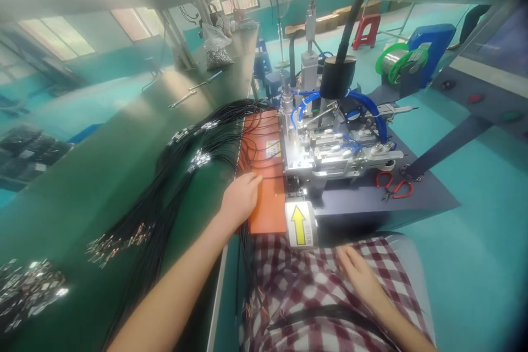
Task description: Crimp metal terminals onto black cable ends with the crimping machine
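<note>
Black cable: lies over the orange plate, its far end meeting the machine at 3 o'clock. Left hand at the cable's 9 o'clock end; thumb and forefinger appear pressed together, pinching it.

Step in hand (judgement): presenting a single cable to the machine's near edge. Next move probably calls for a steady pinch, the cable kept straight and fingertips clear of the mechanism.

Pose: left forearm enters from between 7 and 8 o'clock, palm down. Right hand at 4 o'clock, over the checked apron; fingers loosely extended, nothing seen held.

Cable bundle at 9 to 10 o'clock; red-handled pliers at 3.
</note>
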`<act>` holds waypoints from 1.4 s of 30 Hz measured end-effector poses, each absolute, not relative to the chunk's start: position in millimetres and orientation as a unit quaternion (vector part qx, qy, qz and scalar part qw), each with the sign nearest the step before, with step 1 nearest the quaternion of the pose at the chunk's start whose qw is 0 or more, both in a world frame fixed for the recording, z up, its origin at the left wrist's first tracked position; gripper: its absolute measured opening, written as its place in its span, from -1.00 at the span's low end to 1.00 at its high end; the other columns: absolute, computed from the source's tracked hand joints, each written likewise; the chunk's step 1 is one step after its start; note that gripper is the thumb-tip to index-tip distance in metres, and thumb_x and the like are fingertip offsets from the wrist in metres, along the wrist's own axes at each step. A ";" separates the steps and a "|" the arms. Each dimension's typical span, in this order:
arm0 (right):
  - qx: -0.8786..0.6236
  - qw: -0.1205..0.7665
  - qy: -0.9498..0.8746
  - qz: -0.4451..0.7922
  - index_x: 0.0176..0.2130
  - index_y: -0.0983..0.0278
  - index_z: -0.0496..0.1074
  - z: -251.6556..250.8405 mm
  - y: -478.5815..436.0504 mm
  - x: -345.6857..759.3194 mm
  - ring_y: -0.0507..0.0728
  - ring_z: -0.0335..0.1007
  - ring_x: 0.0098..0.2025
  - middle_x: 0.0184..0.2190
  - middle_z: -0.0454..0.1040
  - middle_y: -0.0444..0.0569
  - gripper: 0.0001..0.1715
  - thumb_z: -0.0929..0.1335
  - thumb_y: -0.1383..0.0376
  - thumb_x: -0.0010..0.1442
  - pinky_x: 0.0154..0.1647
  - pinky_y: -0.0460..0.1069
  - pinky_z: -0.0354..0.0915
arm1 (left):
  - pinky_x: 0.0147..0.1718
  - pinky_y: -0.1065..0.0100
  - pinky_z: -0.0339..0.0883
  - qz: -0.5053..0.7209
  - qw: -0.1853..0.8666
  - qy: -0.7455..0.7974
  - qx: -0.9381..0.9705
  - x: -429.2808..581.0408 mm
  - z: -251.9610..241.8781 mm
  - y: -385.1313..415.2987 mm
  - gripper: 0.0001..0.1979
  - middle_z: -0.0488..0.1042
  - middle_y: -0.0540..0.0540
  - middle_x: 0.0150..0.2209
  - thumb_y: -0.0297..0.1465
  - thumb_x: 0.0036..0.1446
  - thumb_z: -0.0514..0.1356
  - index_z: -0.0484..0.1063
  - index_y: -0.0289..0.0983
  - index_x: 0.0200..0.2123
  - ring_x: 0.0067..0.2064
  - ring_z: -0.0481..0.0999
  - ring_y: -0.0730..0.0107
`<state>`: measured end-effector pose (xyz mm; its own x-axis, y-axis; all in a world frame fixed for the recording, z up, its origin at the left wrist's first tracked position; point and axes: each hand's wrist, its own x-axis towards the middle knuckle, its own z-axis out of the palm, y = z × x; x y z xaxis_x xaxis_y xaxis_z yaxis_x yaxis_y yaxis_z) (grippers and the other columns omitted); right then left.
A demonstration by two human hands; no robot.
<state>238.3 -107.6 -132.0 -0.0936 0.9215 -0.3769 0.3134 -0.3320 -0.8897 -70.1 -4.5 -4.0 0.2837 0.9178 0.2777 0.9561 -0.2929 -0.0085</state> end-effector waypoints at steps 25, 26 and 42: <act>-0.432 0.160 -0.654 0.601 -0.32 0.21 0.42 -46.0 -129.0 163.3 0.12 0.38 -0.35 -0.39 0.50 -0.11 -0.83 0.29 0.18 0.21 -0.32 -0.01 0.21 | 0.00 0.07 0.23 -0.080 0.047 -0.564 -0.821 -66.0 7.6 4.1 -0.62 0.52 -0.18 -0.06 -0.51 0.23 -0.04 0.49 -0.27 -0.01 -0.02 0.39 0.13; -0.423 0.156 -0.657 0.604 -0.31 0.21 0.43 -41.3 -129.6 156.2 0.11 0.38 -0.37 -0.38 0.50 -0.11 -0.84 0.33 0.17 0.17 -0.33 -0.02 0.22 | 0.00 0.06 0.22 -0.077 0.047 -0.564 -0.821 -66.0 8.6 3.9 -0.62 0.53 -0.18 -0.06 -0.50 0.23 -0.04 0.49 -0.26 -0.01 -0.01 0.38 0.12; -0.433 0.142 -0.649 0.609 -0.44 0.19 0.24 -24.3 -136.7 144.8 0.10 0.39 -0.48 -0.52 0.48 -0.13 -0.75 0.19 0.27 0.29 -0.43 -0.04 0.17 | -0.02 0.09 0.26 -0.060 0.023 -0.551 -0.832 -68.7 17.7 7.4 -0.64 0.52 -0.18 -0.07 -0.51 0.23 -0.02 0.49 -0.27 -0.02 -0.01 0.39 0.13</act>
